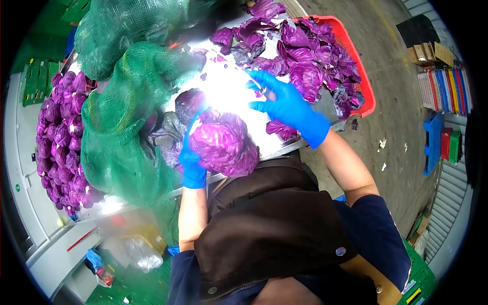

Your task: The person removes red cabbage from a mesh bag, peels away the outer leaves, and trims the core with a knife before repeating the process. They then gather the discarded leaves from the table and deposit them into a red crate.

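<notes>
A round red cabbage (218, 140) is near the front edge of the shiny metal table (264, 134). My left hand (192, 160), in a blue glove, holds the cabbage from its left side. To the upper right of it is my right hand (282, 101), also gloved in blue, with a thin knife (248, 76) between its fingers, its blade partly lost in glare. Dark outer leaves (170, 134) lie left of the cabbage, beside a green net (124, 107). Loose purple leaves (305, 66) are heaped beyond my right hand.
A red crate (367, 91) full of leaves stands at the right. Many cabbages (61, 137) are piled at the far left. Another bulging green net (122, 30) lies at the back. Leaf scraps (382, 144) dot the floor.
</notes>
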`<state>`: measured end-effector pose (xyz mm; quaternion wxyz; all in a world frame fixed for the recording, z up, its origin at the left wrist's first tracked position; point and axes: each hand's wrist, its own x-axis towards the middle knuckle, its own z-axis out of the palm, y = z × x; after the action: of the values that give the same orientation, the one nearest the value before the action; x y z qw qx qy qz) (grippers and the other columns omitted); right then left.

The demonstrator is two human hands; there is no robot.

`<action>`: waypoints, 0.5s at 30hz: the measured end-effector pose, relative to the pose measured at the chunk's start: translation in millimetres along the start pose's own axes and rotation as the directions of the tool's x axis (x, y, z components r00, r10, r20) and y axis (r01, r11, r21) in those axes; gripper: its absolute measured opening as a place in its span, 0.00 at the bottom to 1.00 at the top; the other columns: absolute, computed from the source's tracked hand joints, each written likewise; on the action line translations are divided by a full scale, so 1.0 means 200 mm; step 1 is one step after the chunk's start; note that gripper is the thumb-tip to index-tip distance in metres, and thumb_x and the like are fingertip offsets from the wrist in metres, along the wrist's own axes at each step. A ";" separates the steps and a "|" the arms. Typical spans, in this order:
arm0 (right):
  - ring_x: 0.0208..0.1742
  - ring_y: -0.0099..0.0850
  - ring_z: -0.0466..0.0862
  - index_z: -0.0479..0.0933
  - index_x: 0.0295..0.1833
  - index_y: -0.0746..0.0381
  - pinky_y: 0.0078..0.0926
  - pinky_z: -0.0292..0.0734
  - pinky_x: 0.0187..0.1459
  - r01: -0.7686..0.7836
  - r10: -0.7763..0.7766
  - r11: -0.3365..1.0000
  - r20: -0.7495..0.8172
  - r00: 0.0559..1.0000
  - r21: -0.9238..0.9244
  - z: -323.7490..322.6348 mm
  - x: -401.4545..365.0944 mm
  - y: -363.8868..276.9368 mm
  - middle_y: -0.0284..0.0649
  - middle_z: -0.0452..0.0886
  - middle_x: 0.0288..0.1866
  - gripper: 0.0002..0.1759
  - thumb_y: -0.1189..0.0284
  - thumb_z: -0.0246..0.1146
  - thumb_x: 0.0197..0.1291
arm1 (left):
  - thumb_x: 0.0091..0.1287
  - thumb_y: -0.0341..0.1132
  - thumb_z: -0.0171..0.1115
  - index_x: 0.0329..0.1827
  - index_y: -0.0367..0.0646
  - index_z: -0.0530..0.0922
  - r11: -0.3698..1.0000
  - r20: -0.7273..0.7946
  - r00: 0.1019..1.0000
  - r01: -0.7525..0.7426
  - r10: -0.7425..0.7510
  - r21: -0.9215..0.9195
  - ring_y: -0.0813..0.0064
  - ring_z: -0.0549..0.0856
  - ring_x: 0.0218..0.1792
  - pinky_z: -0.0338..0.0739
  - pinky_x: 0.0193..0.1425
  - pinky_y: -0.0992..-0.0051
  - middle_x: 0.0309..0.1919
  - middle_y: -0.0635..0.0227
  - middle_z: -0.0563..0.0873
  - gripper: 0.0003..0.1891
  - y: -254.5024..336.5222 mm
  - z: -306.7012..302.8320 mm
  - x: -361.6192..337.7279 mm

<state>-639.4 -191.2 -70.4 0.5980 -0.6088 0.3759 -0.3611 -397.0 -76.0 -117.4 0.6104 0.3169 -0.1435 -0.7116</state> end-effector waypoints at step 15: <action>0.32 0.20 0.80 0.80 0.40 0.63 0.18 0.74 0.34 -0.238 0.241 0.971 -0.128 0.962 0.039 -0.14 -0.04 -0.38 0.33 0.82 0.35 0.11 0.70 0.70 0.53 | 0.53 0.40 0.69 0.70 0.37 0.66 0.945 -0.191 0.978 -0.014 0.081 0.327 0.64 0.77 0.61 0.72 0.66 0.65 0.61 0.58 0.76 0.39 0.05 0.08 0.07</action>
<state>-667.2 -196.5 7.3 0.6180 -0.5267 0.4813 -0.3300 -400.2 -94.9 -102.6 0.5787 0.4796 -0.2033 -0.6275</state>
